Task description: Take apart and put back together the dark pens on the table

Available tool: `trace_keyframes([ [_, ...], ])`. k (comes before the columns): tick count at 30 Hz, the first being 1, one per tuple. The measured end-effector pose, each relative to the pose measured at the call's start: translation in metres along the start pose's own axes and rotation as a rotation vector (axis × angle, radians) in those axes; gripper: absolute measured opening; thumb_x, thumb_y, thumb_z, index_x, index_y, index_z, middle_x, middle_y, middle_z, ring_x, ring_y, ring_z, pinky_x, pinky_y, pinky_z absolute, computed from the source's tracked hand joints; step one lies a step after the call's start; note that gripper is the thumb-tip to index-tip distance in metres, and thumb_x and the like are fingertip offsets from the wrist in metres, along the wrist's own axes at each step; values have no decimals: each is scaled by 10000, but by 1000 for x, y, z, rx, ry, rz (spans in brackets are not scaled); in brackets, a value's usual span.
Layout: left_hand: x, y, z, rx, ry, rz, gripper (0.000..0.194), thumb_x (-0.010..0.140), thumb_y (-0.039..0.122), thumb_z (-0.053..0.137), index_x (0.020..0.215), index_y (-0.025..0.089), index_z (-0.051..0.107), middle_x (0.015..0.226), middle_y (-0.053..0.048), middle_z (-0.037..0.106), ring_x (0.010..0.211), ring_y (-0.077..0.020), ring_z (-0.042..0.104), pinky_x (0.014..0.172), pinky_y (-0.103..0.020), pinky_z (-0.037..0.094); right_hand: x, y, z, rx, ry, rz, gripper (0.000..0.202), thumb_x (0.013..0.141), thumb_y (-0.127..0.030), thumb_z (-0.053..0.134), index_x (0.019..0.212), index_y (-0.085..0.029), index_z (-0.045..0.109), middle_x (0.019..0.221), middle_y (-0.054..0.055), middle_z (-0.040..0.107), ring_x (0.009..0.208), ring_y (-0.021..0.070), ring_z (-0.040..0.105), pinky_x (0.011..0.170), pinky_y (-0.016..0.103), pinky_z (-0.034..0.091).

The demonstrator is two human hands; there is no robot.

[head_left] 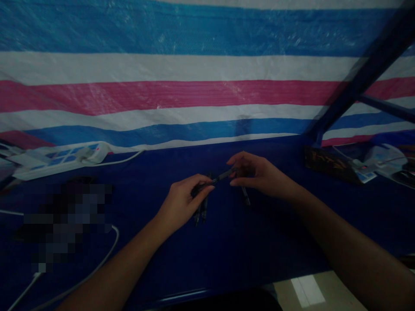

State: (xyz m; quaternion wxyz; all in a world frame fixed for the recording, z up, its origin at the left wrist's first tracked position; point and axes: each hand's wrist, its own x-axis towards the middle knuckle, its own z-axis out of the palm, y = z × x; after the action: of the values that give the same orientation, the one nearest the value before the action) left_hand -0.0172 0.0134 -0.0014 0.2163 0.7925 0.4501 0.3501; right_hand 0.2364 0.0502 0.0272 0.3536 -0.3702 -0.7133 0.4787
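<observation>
A dark, slim pen (pixel 221 176) is held slantwise above the table, pinched near its lower left end between the thumb and fingers of my left hand (pixel 186 196). The pen's other end reaches into the gap between the spread thumb and curved index finger of my right hand (pixel 256 172). Whether the right fingers touch it is hard to see in the dim light. Under my left hand lie a couple of dark pens (pixel 203 211) side by side, partly covered. Below my right hand rests another pen-like piece (pixel 246 196), its upper part hidden.
The blue table (pixel 181 272) meets a striped plastic sheet (pixel 194 95) at the back. A white power strip (pixel 94 153) with a cable lies back left, with a blurred-out object (pixel 71 216) nearer. At right are a dark box-like object (pixel 333 164) and a blue frame post (pixel 359 73).
</observation>
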Motion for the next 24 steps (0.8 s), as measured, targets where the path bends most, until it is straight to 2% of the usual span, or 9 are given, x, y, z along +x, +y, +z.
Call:
trace_keyframes([
  [2, 0, 0, 0, -5, -5, 4, 130, 1000, 323, 677, 1061, 230, 745, 927, 1, 789, 787, -161, 733, 699, -248, 539, 1, 0, 0, -13, -14, 42, 293, 838, -460, 803, 842, -188, 692, 689, -6, 688, 593, 129, 591, 575, 259, 442],
  [4, 0, 0, 0, -12, -22, -5, 144, 1005, 336, 670, 1071, 234, 749, 924, 3, 793, 775, -160, 737, 677, -243, 536, 1, 0, 1, -87, 18, 91, 438, 938, -542, 668, 688, -183, 653, 577, -2, 636, 536, 124, 564, 551, 263, 425],
  [6, 0, 1, 0, -24, -30, -25, 150, 1004, 341, 673, 1077, 236, 751, 917, 8, 795, 761, -155, 739, 632, -230, 521, 2, -1, 2, -76, 51, 89, 415, 907, -569, 702, 755, -185, 672, 627, 2, 666, 555, 127, 584, 555, 262, 435],
  [9, -1, 1, 1, -52, -46, -33, 148, 993, 340, 688, 1079, 238, 754, 944, 8, 802, 766, -151, 742, 608, -218, 513, 2, -1, 3, 38, 27, 34, 378, 763, -501, 866, 883, -194, 681, 739, -9, 694, 624, 126, 602, 572, 249, 442],
  [13, -2, 1, 1, -74, -62, -45, 155, 996, 353, 688, 1088, 245, 752, 964, 12, 806, 783, -153, 751, 639, -221, 526, 0, -2, 4, 26, 9, 68, 388, 863, -490, 783, 706, -184, 604, 596, -27, 604, 549, 103, 522, 516, 235, 369],
  [17, -3, 2, 3, -84, -24, -47, 159, 985, 365, 702, 1066, 238, 754, 910, 13, 801, 754, -158, 750, 628, -220, 529, -1, -5, 4, 196, -68, 37, 356, 782, -396, 871, 976, -196, 649, 750, -26, 686, 625, 118, 606, 583, 246, 468],
  [20, -4, 4, 5, -93, -20, -35, 149, 976, 357, 716, 1065, 248, 762, 901, 17, 802, 736, -153, 743, 637, -223, 539, -1, -5, 4, 177, -30, 28, 308, 831, -420, 831, 817, -186, 632, 691, -15, 686, 602, 111, 593, 570, 243, 456],
  [22, -4, 6, 5, -84, 3, -26, 139, 968, 354, 729, 1062, 257, 766, 928, 18, 808, 760, -154, 747, 675, -230, 549, -1, -5, 6, 132, 4, 48, 397, 863, -449, 799, 675, -191, 562, 597, -20, 652, 538, 96, 543, 525, 232, 413],
  [24, -5, 8, 4, -78, 26, -29, 137, 965, 359, 735, 1052, 258, 767, 926, 17, 809, 765, -155, 748, 687, -236, 551, -1, -6, 7, 148, -8, 79, 407, 854, -445, 808, 667, -196, 546, 567, -36, 630, 504, 88, 523, 498, 225, 398],
])
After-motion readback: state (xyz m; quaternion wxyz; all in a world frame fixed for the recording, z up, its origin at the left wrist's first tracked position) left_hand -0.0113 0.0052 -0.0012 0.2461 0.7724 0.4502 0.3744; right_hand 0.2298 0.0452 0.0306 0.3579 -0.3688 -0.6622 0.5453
